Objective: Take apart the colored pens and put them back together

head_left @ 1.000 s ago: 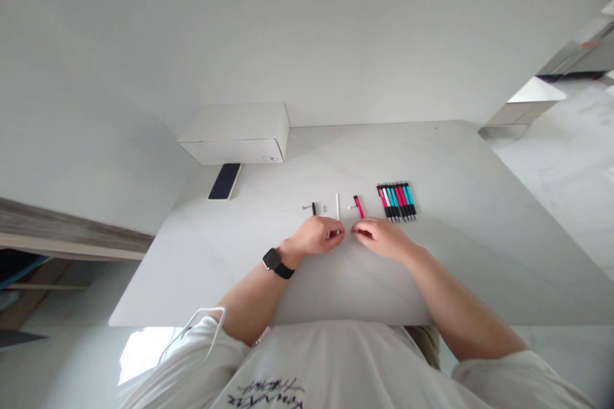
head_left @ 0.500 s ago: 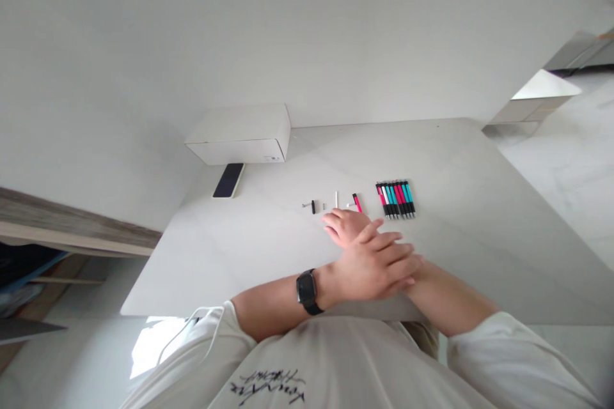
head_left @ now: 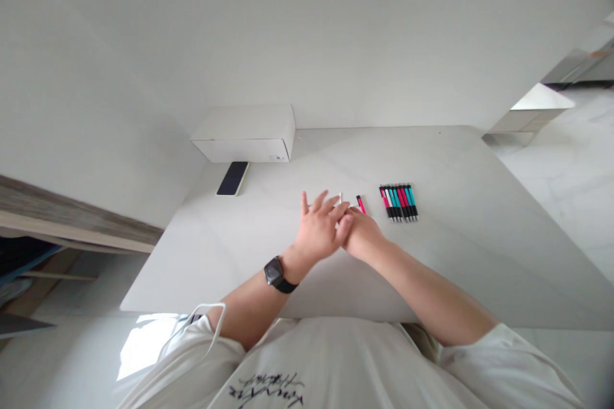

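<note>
The left hand [head_left: 318,229] is open with its fingers spread, lying across the right hand [head_left: 363,234], whose fingers are hidden, so whether it holds anything cannot be told. Both sit just below a thin white rod [head_left: 340,197] and a red pen barrel [head_left: 361,204]. That barrel lies just left of the row of pens [head_left: 398,202] on the white table [head_left: 460,249]. Well left of the row are a phone [head_left: 233,179] and a white box [head_left: 244,134].

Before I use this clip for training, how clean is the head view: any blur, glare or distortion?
In the head view, the wide lens bends the white table askew, a bright patch at lower left is blown out, and the row of pens is crisp though small.
</note>
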Available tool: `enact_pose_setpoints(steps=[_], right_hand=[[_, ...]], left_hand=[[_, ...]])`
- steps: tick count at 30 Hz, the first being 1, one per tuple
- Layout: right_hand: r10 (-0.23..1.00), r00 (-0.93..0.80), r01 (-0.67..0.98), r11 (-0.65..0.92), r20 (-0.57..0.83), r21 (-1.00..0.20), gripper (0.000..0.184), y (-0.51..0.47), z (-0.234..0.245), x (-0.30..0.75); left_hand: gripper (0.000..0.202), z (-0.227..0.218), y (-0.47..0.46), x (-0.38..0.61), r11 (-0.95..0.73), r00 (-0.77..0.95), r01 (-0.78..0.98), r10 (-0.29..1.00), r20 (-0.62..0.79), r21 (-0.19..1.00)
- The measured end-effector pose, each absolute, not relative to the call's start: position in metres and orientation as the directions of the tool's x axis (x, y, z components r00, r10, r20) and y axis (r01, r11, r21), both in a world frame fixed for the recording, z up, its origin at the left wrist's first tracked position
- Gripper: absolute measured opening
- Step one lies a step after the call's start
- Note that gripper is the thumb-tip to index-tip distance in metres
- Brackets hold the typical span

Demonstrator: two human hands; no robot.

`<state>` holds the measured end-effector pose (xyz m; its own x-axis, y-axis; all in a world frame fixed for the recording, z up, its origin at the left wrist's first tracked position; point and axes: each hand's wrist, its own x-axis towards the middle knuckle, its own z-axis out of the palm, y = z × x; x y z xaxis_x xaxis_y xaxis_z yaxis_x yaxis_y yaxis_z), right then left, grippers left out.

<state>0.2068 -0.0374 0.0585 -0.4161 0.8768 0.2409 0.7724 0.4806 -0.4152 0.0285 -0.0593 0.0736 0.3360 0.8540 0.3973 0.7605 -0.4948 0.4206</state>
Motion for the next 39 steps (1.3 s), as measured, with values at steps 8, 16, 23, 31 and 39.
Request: enact_pose_setpoints(steps=[8,16,23,31,39], right_hand=[[0.87,-0.425,0.829,0.485,0.249,-0.278,0.032,-0.016,0.054,0.23],[0.79,-0.588,0.758,0.613,0.173,-0.221,0.03,0.026,0.028,0.182],[0.675,-0.726,0.653,0.737,0.132,-0.175,0.024,0.049,0.015,0.144],[0.714,-0.625,0.593,0.697,0.316,-0.403,0.022,0.043,0.038,0.159],[0.814,-0.402,0.542,0.58,0.419,-0.608,0.022,0.013,0.063,0.205]], left_hand=[[0.035,0.034,-0.002,-0.068,-0.18,0.09,0.917,0.963,0.255,0.355],[0.021,0.002,0.007,-0.055,-0.198,0.16,0.933,0.976,0.145,0.3],[0.013,0.006,0.01,-0.07,-0.191,0.101,0.864,0.972,0.211,0.465],[0.02,0.028,0.014,-0.071,-0.117,-0.087,0.308,0.985,0.151,0.944],[0.018,0.041,0.01,-0.025,-0.023,0.149,-0.142,0.988,0.044,0.99]])
